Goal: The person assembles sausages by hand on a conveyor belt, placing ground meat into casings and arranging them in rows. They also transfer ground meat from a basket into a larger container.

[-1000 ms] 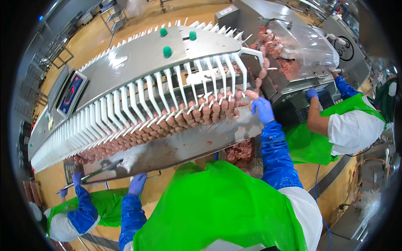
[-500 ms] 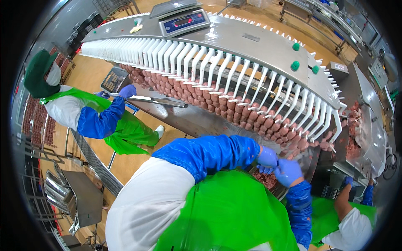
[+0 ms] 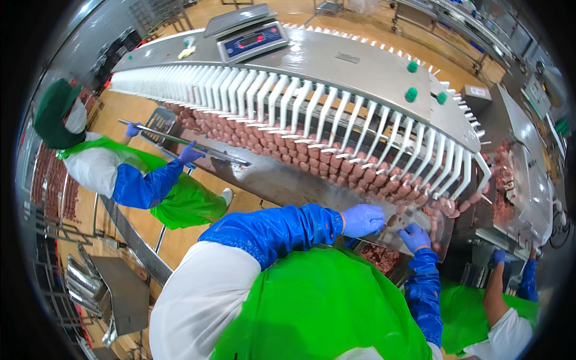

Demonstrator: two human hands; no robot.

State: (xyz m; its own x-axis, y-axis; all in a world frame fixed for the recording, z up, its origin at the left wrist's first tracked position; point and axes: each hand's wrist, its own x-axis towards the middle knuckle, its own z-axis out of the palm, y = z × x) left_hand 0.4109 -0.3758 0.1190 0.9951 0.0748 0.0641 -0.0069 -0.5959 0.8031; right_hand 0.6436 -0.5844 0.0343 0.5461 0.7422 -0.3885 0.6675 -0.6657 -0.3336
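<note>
Both my hands wear purple-blue gloves and are held a short way apart, below the right end of a rack of hanging sausage links (image 3: 312, 157). My left hand (image 3: 363, 220) has its fingers curled together; a brownish sausage link (image 3: 393, 221) shows just beyond their tips. Whether the fingers grip it is hidden. My right hand (image 3: 415, 238) is bent, with its fingertips drawn in toward that link; what lies in them is too small to make out. Beneath my hands is a container of ground meat and scraps (image 3: 381, 257).
White hooks (image 3: 270, 96) line the steel conveyor's edge, with a scale (image 3: 252, 39) on top. At left a co-worker (image 3: 144, 174) holds a long metal rod (image 3: 195, 147). Another person (image 3: 498, 318) works at lower right, near a meat-filled machine (image 3: 507, 186).
My hands were together and have come apart, the left going left. The hooks and sausages have shifted slightly left in view. The co-worker now holds the rod with both hands visible.
</note>
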